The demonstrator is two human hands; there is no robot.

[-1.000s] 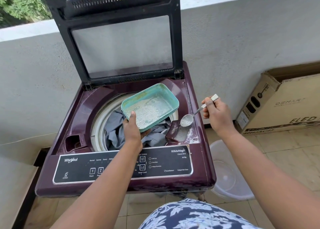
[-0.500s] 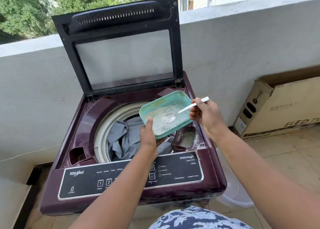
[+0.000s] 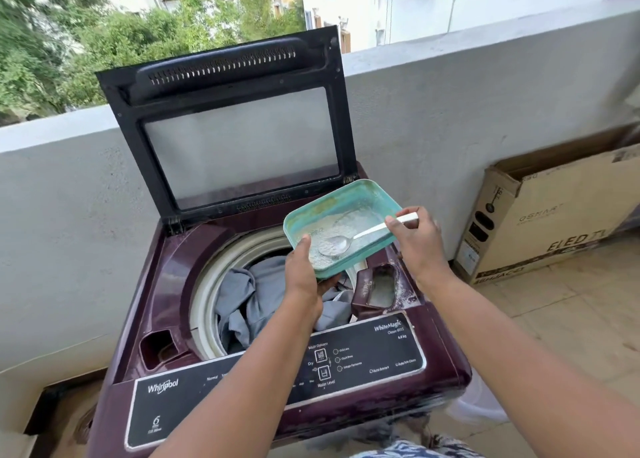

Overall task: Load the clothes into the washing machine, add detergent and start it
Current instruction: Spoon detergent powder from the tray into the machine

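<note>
Scooping: right hand [image 3: 420, 246] pinches spoon [image 3: 360, 234] handle-end; left hand [image 3: 304, 277] grips powder tray [image 3: 341, 225] by near rim, above drum. Light, rigid, spill-prone; keep level.

Home balcony used for laundry: top-loading washing machine [image 3: 277, 319] against a waist-high plastered parapet wall [image 3: 485, 111], tiled floor [image 3: 571, 319], cardboard television box [image 3: 554, 215] leaning on the wall, trees [image 3: 69, 42] and neighbouring houses [image 3: 398, 0] beyond
</note>
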